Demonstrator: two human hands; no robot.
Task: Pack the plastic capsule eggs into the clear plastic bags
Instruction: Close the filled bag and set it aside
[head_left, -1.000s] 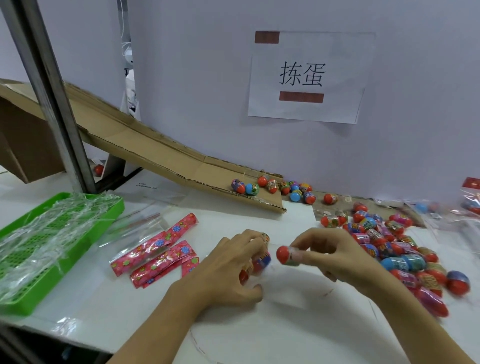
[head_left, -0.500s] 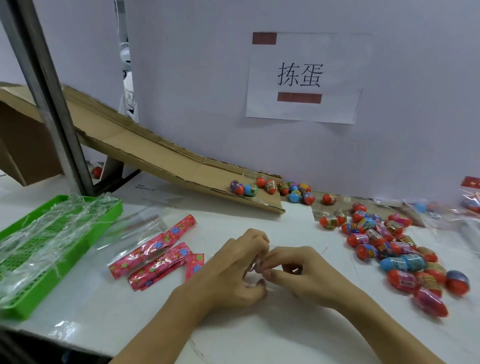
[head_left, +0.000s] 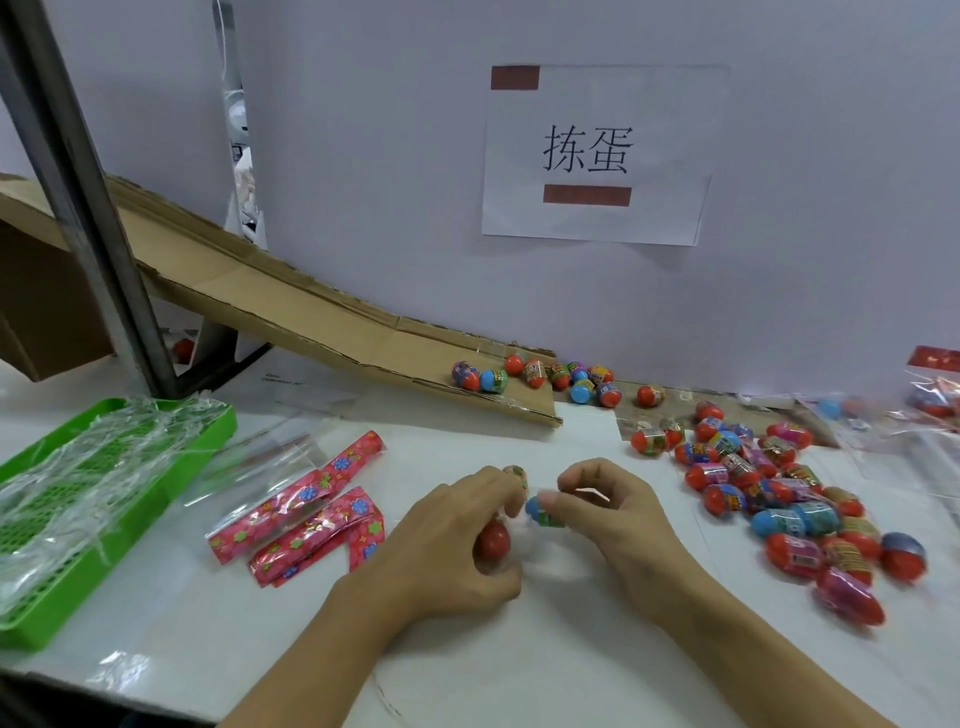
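Observation:
My left hand (head_left: 457, 540) grips a clear plastic bag with a red capsule egg (head_left: 493, 540) showing under the fingers and another egg (head_left: 518, 475) at the fingertips. My right hand (head_left: 618, 509) pinches a blue-tipped capsule egg (head_left: 543, 511) right at the left hand's fingers. A pile of loose capsule eggs (head_left: 779, 499) lies on the white table to the right. Empty clear bags with red flowered headers (head_left: 306, 509) lie to the left of my hands.
A green tray (head_left: 31, 618) with crumpled clear film stands at the left edge. A cardboard ramp (head_left: 291, 312) slopes down from the left, with several eggs (head_left: 540, 375) at its foot. More bagged eggs (head_left: 935, 395) lie at the far right. A metal post (head_left: 88, 208) rises at the left.
My right hand carried a red-tipped egg to the left hand and pressed close to it. Now the hands are slightly apart and the right hand pinches a blue-tipped egg.

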